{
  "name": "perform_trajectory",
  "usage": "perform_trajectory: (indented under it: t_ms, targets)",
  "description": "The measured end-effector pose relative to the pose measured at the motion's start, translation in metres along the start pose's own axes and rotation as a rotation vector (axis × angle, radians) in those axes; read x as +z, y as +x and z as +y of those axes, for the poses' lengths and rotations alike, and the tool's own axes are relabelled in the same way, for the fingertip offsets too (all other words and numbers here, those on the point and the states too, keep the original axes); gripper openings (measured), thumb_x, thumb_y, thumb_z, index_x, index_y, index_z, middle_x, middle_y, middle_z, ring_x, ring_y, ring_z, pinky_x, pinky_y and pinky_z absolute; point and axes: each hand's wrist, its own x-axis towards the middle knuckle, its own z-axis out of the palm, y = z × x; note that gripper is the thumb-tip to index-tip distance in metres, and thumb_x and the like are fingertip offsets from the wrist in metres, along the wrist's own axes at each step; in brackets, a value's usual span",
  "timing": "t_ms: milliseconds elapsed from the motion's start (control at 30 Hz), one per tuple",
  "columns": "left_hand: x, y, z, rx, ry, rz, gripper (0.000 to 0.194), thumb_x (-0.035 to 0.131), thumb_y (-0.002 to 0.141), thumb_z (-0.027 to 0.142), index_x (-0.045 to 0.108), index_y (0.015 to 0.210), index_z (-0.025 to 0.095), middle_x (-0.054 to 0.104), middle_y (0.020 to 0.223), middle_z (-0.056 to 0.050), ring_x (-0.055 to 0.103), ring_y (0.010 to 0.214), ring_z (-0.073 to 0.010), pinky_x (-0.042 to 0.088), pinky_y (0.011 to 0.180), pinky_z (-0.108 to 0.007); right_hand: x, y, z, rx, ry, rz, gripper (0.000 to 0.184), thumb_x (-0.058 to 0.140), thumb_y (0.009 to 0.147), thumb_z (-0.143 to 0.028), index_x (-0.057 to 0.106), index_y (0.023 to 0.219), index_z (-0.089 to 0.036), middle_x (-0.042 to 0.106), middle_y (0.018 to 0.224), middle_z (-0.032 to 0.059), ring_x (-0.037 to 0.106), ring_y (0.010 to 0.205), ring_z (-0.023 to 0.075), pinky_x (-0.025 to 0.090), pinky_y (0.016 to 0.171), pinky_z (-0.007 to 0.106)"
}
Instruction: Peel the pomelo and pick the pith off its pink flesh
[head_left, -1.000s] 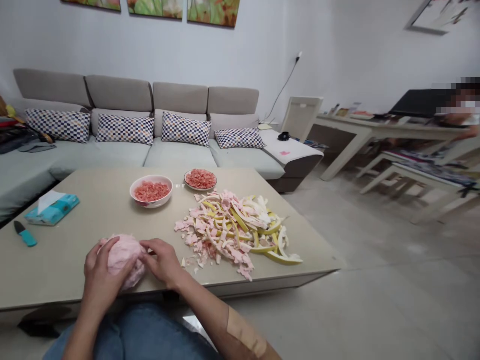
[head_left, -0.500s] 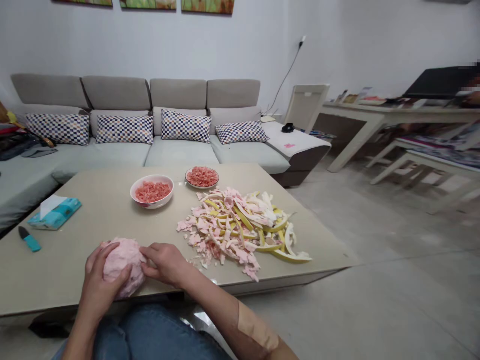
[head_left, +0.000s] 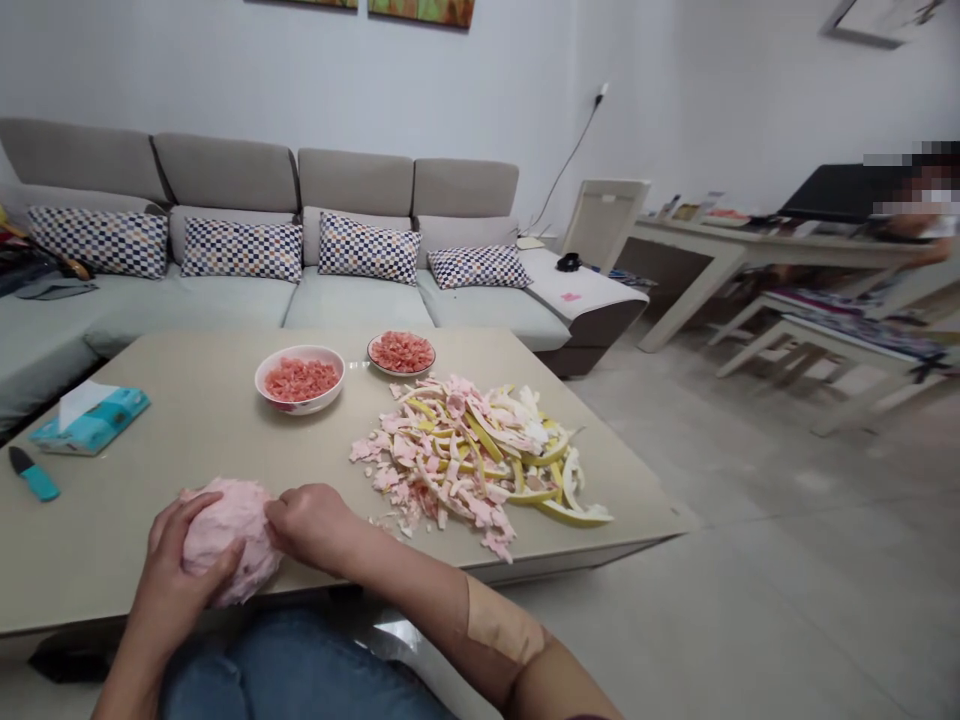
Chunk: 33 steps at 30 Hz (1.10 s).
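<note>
A peeled pink pomelo point(head_left: 225, 535) rests at the near edge of the beige coffee table point(head_left: 187, 430). My left hand point(head_left: 176, 575) wraps round its left and front side. My right hand point(head_left: 311, 525) presses its curled fingers against the fruit's right side. A big heap of yellow rind and pink pith scraps point(head_left: 472, 455) lies just right of my hands. Two bowls of red fruit flesh, a larger white bowl point(head_left: 300, 378) and a smaller bowl point(head_left: 401, 354), stand farther back on the table.
A teal tissue pack point(head_left: 90, 420) and a teal-handled knife point(head_left: 31, 474) lie at the table's left. A grey sofa with checked cushions point(head_left: 240, 250) runs behind. At the right stand white desks and benches point(head_left: 750, 260), with a person seated far right.
The view drifted slightly. Both hands stay on the pomelo, which has shifted a little left and nearer the table edge; my right fingers have curled tighter against it.
</note>
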Motion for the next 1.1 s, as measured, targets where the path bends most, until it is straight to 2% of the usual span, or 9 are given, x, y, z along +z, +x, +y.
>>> perform_trajectory:
  t_ms: [100, 200, 367, 467, 633, 900, 1000, 1100]
  targets:
    - [0.0, 0.0, -0.002, -0.002, -0.004, 0.005, 0.052, 0.061, 0.077, 0.054, 0.054, 0.12, 0.027, 0.051, 0.128, -0.009, 0.041, 0.134, -0.0331, 0.029, 0.116, -0.056, 0.0, 0.005, -0.003, 0.002, 0.02, -0.026, 0.017, 0.055, 0.089, -0.025, 0.067, 0.085, -0.014, 0.074, 0.084, 0.0094, 0.069, 0.07, 0.0207, 0.045, 0.051, 0.027]
    - [0.001, 0.0, 0.0, 0.006, 0.004, 0.014, 0.051, 0.061, 0.076, 0.054, 0.055, 0.119, 0.026, 0.052, 0.127, -0.008, 0.041, 0.134, -0.0328, 0.029, 0.116, -0.055, 0.003, 0.006, -0.007, 0.07, 0.016, -0.048, 0.017, 0.057, 0.087, -0.023, 0.069, 0.089, -0.011, 0.075, 0.085, 0.0117, 0.07, 0.072, 0.0228, 0.045, 0.051, 0.028]
    - [0.001, -0.004, 0.003, 0.057, 0.036, 0.03, 0.05, 0.062, 0.077, 0.049, 0.054, 0.119, 0.024, 0.052, 0.124, -0.009, 0.044, 0.13, -0.0321, 0.033, 0.113, -0.055, 0.004, -0.003, -0.012, 0.177, 0.06, -0.005, 0.021, 0.053, 0.09, -0.025, 0.068, 0.095, -0.012, 0.074, 0.09, 0.0111, 0.07, 0.077, 0.0215, 0.047, 0.057, 0.027]
    - [0.001, -0.008, 0.005, 0.064, 0.032, 0.027, 0.047, 0.062, 0.078, 0.047, 0.054, 0.12, 0.025, 0.05, 0.126, -0.009, 0.042, 0.132, -0.0317, 0.033, 0.114, -0.054, -0.004, -0.008, -0.01, 0.177, 0.101, -0.052, 0.023, 0.051, 0.092, -0.027, 0.07, 0.094, -0.014, 0.075, 0.092, 0.0103, 0.07, 0.08, 0.021, 0.046, 0.059, 0.027]
    - [0.001, -0.009, 0.008, 0.076, 0.028, 0.001, 0.045, 0.063, 0.078, 0.043, 0.054, 0.118, 0.026, 0.049, 0.127, -0.008, 0.043, 0.131, -0.0308, 0.035, 0.112, -0.052, -0.013, -0.006, -0.007, 0.191, 0.158, -0.131, 0.021, 0.057, 0.086, -0.026, 0.071, 0.093, -0.013, 0.075, 0.092, 0.013, 0.07, 0.082, 0.0228, 0.044, 0.062, 0.027]
    - [0.0, -0.006, 0.009, 0.084, 0.005, 0.01, 0.042, 0.064, 0.078, 0.038, 0.054, 0.117, 0.025, 0.049, 0.126, -0.008, 0.045, 0.128, -0.0294, 0.034, 0.113, -0.053, 0.005, 0.0, -0.004, 0.27, 0.213, -0.051, 0.021, 0.055, 0.085, -0.025, 0.07, 0.097, -0.014, 0.074, 0.095, 0.0126, 0.067, 0.084, 0.0214, 0.042, 0.067, 0.027]
    - [-0.001, -0.009, 0.01, 0.086, -0.008, 0.014, 0.043, 0.065, 0.077, 0.036, 0.054, 0.117, 0.026, 0.049, 0.125, -0.008, 0.045, 0.128, -0.029, 0.035, 0.113, -0.053, 0.005, -0.003, -0.003, 0.285, 0.256, -0.022, 0.019, 0.056, 0.084, -0.022, 0.069, 0.096, -0.015, 0.073, 0.095, 0.0108, 0.066, 0.085, 0.0195, 0.04, 0.068, 0.026]
    - [-0.002, -0.013, 0.012, 0.081, -0.018, 0.019, 0.043, 0.065, 0.076, 0.033, 0.054, 0.117, 0.025, 0.049, 0.126, -0.009, 0.045, 0.129, -0.0286, 0.036, 0.112, -0.051, 0.001, -0.007, -0.002, 0.24, 0.307, -0.029, 0.015, 0.058, 0.085, -0.022, 0.069, 0.092, -0.015, 0.072, 0.092, 0.0094, 0.063, 0.082, 0.0175, 0.038, 0.067, 0.024]
